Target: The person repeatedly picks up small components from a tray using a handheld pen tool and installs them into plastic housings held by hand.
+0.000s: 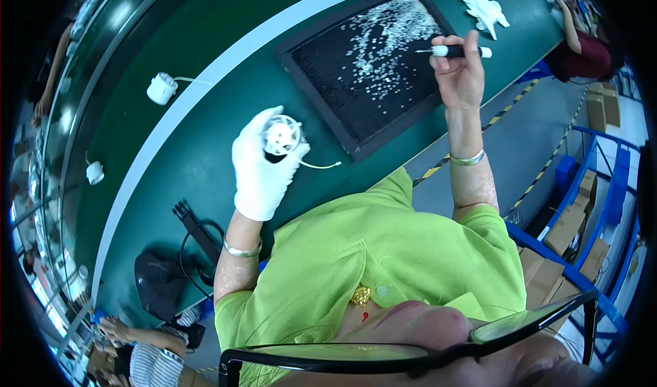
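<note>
My left hand (pixel 262 171), in a white glove, is closed around a small round white fan-like part (pixel 282 135) with spoke-like blades. A thin pale cable (pixel 321 166) sticks out from it to the right. My bare right hand (pixel 460 73) holds a black-and-white pen-shaped tool (pixel 448 51) between thumb and fingers, its thin metal tip pointing left. The tool is above the right side of a black tray (pixel 351 146), where many tiny whitish pieces (pixel 383 52) lie scattered, densest toward the far right corner.
On the green bench (pixel 233 65) lie a crumpled white glove (pixel 484 10), a white cylindrical part with a cable (pixel 162 88), a smaller white part (pixel 94 173) and a black bag-like item (pixel 159 284). Blue racks with cardboard boxes (pixel 567 229) stand at right. Other people sit nearby.
</note>
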The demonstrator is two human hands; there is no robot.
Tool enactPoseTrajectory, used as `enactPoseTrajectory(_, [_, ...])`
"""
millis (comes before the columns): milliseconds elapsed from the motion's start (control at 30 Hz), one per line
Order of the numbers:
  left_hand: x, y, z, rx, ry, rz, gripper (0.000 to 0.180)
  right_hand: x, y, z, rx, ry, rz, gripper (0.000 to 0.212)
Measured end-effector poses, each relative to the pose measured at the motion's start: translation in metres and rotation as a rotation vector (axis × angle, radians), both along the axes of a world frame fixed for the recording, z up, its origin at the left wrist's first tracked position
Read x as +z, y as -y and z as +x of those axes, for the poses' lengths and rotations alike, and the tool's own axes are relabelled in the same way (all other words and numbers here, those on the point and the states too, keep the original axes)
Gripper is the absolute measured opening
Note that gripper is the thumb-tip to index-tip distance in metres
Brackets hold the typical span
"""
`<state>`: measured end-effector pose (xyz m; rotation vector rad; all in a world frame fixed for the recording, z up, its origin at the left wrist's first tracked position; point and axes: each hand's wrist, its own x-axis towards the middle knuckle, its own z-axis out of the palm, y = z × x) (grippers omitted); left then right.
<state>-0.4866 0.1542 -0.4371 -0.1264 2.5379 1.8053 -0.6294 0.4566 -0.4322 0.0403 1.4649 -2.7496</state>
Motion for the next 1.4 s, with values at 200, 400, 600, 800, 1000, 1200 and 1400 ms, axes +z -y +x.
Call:
enactPoseTrajectory(200, [-0.024, -0.01, 0.007, -0.008, -0.232, -0.362, 0.06, 0.036, 0.076, 0.023, 0.322, -0.152, 0.098, 0.072])
enactPoseTrajectory(400, [-0.04, -0.005, 0.013, 0.052, -0.304, -0.374, 0.06, 0.014, 0.161, 0.059, 0.513, -0.086, -0.186, 0.048])
enactPoseTrajectory(600, [-0.043, -0.002, 0.012, 0.053, -0.311, -0.331, 0.058, -0.009, 0.178, 0.072, 0.401, -0.024, -0.131, 0.046])
enactPoseTrajectory(800, [-0.049, 0.0, 0.013, 0.079, -0.335, -0.307, 0.057, -0.015, 0.186, 0.077, 0.367, -0.003, -0.086, 0.047])
enactPoseTrajectory(1000, [-0.043, 0.001, 0.012, 0.092, -0.343, -0.314, 0.054, -0.015, 0.189, 0.079, 0.449, -0.136, -0.05, 0.042])
enactPoseTrajectory(1200, [-0.045, 0.007, 0.002, 0.012, -0.362, -0.164, 0.039, -0.009, 0.19, 0.088, 0.586, -0.722, 0.541, 0.032])
enactPoseTrajectory(1400, [-0.047, 0.006, 0.001, 0.044, -0.318, -0.16, 0.033, -0.007, 0.2, 0.091, 0.475, -0.732, 0.62, 0.031])
